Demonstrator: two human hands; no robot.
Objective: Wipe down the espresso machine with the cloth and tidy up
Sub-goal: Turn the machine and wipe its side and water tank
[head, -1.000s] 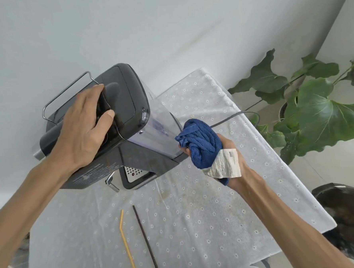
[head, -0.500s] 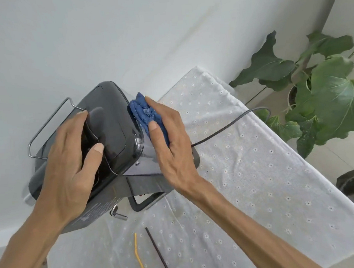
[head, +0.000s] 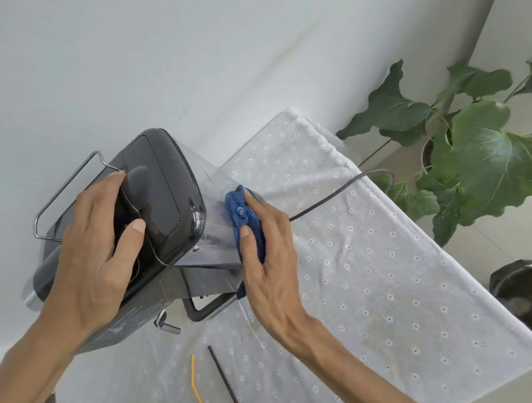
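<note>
Espresso machine (head: pixel 153 214) stands on white flowered tablecloth (head: pixel 373 288), near wall. Left hand (head: pixel 96 252) rests flat on dark top, fingers spread. Right hand (head: pixel 268 263) presses blue cloth (head: pixel 243 215) against clear water tank (head: pixel 217 235), fingers together. Yellow straw (head: pixel 196 389), black straw (head: pixel 227 384) lie in front.

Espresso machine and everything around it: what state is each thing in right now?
Espresso machine: on the table, lid closed.
Water tank: clear, fitted on the machine.
Blue cloth: bunched, pressed against the tank.
Left hand: flat on the machine's top, steadying it.
Right hand: pressing the cloth.
Power cord: trailing across the tablecloth.
Yellow straw: lying loose.
Black straw: lying loose beside it.
</note>
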